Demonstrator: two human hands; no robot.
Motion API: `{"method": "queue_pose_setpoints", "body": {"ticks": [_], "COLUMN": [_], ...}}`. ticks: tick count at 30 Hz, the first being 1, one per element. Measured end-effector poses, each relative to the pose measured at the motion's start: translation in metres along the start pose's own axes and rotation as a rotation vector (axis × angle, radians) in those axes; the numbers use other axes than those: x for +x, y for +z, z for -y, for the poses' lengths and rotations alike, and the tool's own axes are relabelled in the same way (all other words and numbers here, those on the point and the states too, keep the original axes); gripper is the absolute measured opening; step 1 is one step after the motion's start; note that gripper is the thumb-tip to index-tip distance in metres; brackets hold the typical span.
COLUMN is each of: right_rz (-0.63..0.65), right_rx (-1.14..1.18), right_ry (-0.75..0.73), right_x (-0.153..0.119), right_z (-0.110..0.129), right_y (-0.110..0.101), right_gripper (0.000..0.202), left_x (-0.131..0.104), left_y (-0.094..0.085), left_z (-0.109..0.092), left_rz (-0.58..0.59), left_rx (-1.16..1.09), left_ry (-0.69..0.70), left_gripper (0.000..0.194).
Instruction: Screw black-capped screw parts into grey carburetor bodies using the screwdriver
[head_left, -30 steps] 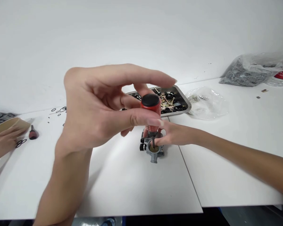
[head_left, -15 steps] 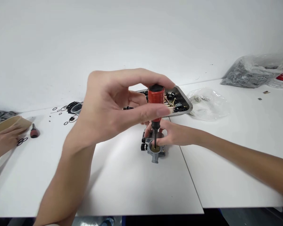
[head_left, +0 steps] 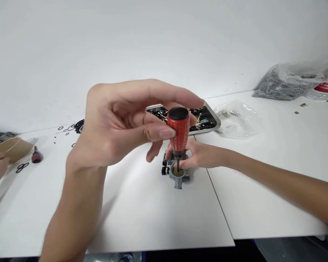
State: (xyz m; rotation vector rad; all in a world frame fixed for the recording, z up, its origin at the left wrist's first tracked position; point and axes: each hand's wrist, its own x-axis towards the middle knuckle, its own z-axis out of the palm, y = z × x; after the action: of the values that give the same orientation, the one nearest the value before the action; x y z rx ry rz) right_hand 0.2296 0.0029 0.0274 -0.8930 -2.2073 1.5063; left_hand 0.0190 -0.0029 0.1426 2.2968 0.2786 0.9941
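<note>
Left hand (head_left: 120,134) loosely pinching a red-handled screwdriver (head_left: 179,140), its shaft reaching into a grey metal part (head_left: 177,179) below the grip.
Where the tip meets the part is too small to tell. The right hand (head_left: 199,154) clasps the part's far side, some fingers hidden. Just beyond the left-hand grip, a metal tray (head_left: 213,118) is partly covered.

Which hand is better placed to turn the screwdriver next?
Likely the left hand: it is curled around the red-handled screwdriver, whose tip is inside the carburetor's bore. The right hand holds the carburetor.
</note>
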Motion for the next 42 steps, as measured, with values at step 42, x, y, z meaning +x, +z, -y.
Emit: {"method": "queue_pose_setpoints", "body": {"ticks": [42], "right_rz": [0.014], "right_rx": [0.024], "right_ry": [0.004], "right_x": [0.000], "right_z": [0.003], "right_y": [0.000], "right_gripper": [0.029], "left_x": [0.004], "left_y": [0.015], "left_z": [-0.005], "left_rz": [-0.190], "left_rx": [0.142], "left_ry": [0.084], "left_gripper": [0.029]}}
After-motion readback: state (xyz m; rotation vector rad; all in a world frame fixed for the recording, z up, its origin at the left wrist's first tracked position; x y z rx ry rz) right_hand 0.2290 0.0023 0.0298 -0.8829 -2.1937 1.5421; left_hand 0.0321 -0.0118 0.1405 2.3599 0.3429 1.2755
